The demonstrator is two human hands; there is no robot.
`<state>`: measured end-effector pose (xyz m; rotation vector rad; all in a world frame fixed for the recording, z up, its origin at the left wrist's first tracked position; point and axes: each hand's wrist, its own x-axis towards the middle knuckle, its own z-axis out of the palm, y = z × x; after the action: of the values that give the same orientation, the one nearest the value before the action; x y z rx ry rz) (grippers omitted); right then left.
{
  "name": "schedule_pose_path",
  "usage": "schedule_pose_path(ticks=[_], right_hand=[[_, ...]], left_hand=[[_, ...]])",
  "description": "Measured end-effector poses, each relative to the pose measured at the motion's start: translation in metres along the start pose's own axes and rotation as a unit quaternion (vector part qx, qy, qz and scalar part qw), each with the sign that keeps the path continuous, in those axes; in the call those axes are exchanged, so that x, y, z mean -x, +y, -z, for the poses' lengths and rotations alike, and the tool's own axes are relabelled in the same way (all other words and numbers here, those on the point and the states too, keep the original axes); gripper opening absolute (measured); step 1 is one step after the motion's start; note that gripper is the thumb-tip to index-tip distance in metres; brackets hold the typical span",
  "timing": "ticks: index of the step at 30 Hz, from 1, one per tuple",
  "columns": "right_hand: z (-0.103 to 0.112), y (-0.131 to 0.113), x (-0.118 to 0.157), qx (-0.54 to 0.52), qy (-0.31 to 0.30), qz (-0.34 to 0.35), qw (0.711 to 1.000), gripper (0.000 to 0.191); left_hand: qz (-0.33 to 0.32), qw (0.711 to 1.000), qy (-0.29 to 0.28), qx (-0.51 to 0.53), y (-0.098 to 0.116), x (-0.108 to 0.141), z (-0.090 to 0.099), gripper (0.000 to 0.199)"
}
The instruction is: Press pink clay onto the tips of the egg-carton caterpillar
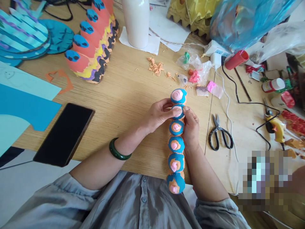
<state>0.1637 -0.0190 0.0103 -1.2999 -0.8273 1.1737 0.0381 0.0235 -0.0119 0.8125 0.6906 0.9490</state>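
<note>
A long bumpy strip (175, 139), which looks like a piece of egg carton covered in orange and blue clay, points away from my body. Pink clay tops each of its several bumps, spread wide on the farthest bump and in small lumps on the nearer ones. My left hand (157, 114) grips the strip from the left, its thumb pressed on the pink clay of the second bump from the far end. From the right, my right hand (192, 127) holds the strip's side, thumb beside that same bump. Its other fingers are partly hidden.
Black-handled scissors (219, 132) lie to the right, beside a white cable (229, 117). Orange crumbs (156, 66) and clay packets (194, 76) lie beyond the strip. Left are a phone (65, 133) and a red bumpy model (91, 44). A white bottle (136, 24) stands behind.
</note>
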Motion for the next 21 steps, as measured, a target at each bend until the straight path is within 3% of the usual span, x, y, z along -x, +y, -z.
schedule_pose_path(ticks=[10,14,18,21], right_hand=[[-0.0031,0.0055,-0.0020,0.005,0.020,-0.022,1.000,0.037],[-0.0005,0.0042,-0.0021,0.006,0.003,-0.014,1.000,0.035],[0.0013,0.0001,-0.0009,-0.006,0.021,0.005,1.000,0.036],[0.0011,0.0007,0.0002,-0.010,0.011,0.006,1.000,0.039]], left_hand=[[-0.053,0.994,0.057,-0.079,-0.0048,0.0068,-0.0069,0.073],[-0.058,0.996,0.032,-0.063,-0.0035,0.0053,-0.0069,0.075],[-0.039,0.999,-0.011,-0.003,0.0014,0.0050,-0.0077,0.057],[-0.040,0.999,-0.001,-0.028,0.0037,0.0062,-0.0096,0.056]])
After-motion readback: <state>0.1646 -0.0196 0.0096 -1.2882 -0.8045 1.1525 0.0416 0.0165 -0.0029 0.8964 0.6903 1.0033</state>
